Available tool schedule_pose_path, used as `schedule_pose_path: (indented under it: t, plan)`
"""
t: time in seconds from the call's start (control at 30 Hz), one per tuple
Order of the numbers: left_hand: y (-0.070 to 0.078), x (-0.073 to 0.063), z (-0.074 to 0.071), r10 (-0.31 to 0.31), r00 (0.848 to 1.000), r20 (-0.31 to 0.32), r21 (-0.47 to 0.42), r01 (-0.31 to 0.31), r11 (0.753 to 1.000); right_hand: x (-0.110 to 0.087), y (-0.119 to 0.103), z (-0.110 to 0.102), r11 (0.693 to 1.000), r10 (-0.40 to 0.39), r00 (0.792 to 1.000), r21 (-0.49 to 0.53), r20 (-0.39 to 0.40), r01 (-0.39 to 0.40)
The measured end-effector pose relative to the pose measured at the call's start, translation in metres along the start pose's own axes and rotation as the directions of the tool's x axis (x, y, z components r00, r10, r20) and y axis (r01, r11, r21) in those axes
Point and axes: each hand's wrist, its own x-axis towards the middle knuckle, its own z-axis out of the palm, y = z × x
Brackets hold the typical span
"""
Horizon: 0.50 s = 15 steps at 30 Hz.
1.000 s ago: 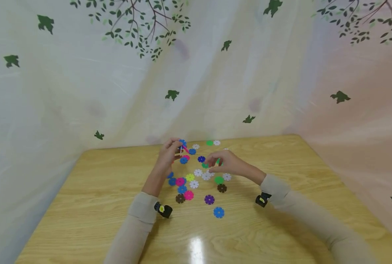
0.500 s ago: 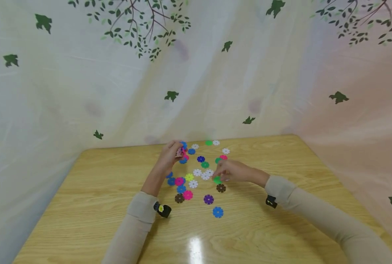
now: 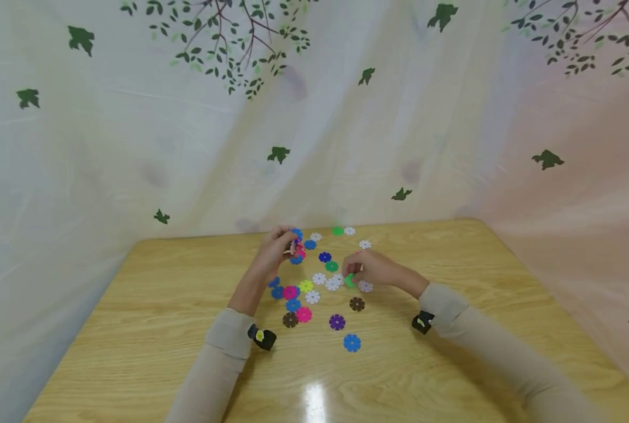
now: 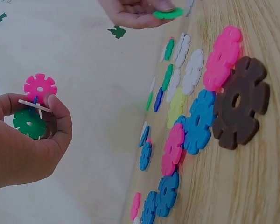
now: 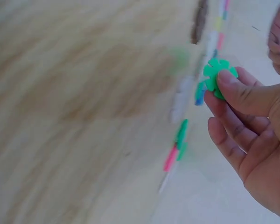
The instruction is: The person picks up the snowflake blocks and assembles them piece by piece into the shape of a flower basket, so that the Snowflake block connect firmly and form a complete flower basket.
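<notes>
In the head view my left hand (image 3: 267, 255) is raised over the far part of the table, holding a small cluster of joined flower-shaped plastic discs. The left wrist view shows its pink disc (image 4: 40, 87), green disc (image 4: 28, 123) and a white disc (image 4: 34, 106) edge-on, with a bit of blue between; fingers hide part of it. My right hand (image 3: 376, 270) pinches a single bright green flower-shaped disc (image 5: 214, 74) between thumb and fingers, lifted above the table to the right of the cluster.
Loose notched discs lie flat around the middle of the wooden table (image 3: 150, 341): several white, blue and pink ones, a yellow disc (image 3: 306, 286), a brown disc (image 3: 357, 304), a purple disc (image 3: 337, 322) and, nearest me, a blue disc (image 3: 352, 343). A leaf-printed curtain (image 3: 214, 147) hangs behind.
My right hand went down to the green disc on the right and now has it lifted off the table. My left hand stays in place, its cluster turned a little.
</notes>
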Motion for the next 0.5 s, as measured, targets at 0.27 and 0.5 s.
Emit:
schedule_pose_path:
  t: [0.27,0.5]
  plan:
    - [0.001,-0.001,0.001,0.015,1.0,-0.01,-0.006,-0.015,1.0,0.021,-0.022,-0.015,0.994,-0.011,0.937,0.097,-0.349,0.048]
    - [0.0,-0.001,0.001,0.008,1.0,-0.006,0.0,-0.008,1.0,0.042,-0.047,-0.011,0.977,0.023,0.863,0.195,-0.505,0.088]
